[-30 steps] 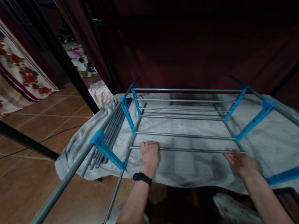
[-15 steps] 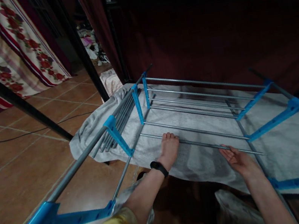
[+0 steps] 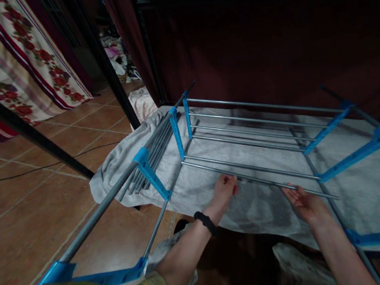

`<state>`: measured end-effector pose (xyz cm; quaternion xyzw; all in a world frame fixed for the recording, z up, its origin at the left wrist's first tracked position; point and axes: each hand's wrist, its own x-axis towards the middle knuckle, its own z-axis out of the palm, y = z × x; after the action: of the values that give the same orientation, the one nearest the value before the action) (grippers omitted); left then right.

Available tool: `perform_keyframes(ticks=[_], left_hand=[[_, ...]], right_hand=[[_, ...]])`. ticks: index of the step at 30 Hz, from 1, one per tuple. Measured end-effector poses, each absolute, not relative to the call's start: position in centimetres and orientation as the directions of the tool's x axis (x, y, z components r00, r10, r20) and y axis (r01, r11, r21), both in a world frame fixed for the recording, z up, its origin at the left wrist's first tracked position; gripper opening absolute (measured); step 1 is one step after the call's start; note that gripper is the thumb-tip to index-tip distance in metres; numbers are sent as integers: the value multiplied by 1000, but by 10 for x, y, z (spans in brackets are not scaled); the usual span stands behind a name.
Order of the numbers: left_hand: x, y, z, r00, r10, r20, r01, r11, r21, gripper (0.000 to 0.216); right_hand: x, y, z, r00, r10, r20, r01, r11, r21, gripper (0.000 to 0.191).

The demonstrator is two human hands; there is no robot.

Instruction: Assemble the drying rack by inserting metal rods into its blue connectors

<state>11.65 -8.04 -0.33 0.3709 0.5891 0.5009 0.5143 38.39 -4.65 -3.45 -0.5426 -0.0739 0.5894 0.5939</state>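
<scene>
Presently, a loose rod (image 3: 262, 181) is being held in line with a partly built rack, and the step in hand appears to be bringing this rod to its seat between the two sides. It lies in front of the nearest fitted crossbar (image 3: 252, 167), above the grey blanket (image 3: 378, 201); the gap between the two widens toward the right. Its left end is close to the foot of a left-side blue bracket (image 3: 176, 132), though contact cannot be told; its right end reaches across the lower right side tube (image 3: 335, 210). The right hand (image 3: 305, 203), palm up and half open, has the rod between thumb and fingers near that end. The left hand (image 3: 224, 189), wearing a black band (image 3: 206, 223), is loosely curled beside the middle; whether it grips the rod cannot be told. Beyond the left side lies a bundle of spare rods (image 3: 157, 150). By judgement, the next move calls for steadying the left end while the right is guided, since a slender rod held near one end may swing off line
</scene>
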Motion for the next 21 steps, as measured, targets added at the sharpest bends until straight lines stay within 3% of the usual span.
perform_keyframes(ticks=[3,6,10,21], left_hand=[[109,-73,-4,-225,874,-432,-551,251,796,14],[99,-66,-4,-254,829,-498,-730,173,661,8],[93,-61,-7,-245,817,-521,-795,138,591,11],[93,-55,-12,-260,788,-557,-768,181,614,11]], right_hand=[[380,-47,-31,292,771,-566,-622,-296,-725,21],[376,-47,-29,284,762,-582,-624,-314,-715,20],[377,-46,-30,288,747,-599,-626,-326,-708,18],[382,-44,-29,318,735,-599,-615,-321,-721,19]])
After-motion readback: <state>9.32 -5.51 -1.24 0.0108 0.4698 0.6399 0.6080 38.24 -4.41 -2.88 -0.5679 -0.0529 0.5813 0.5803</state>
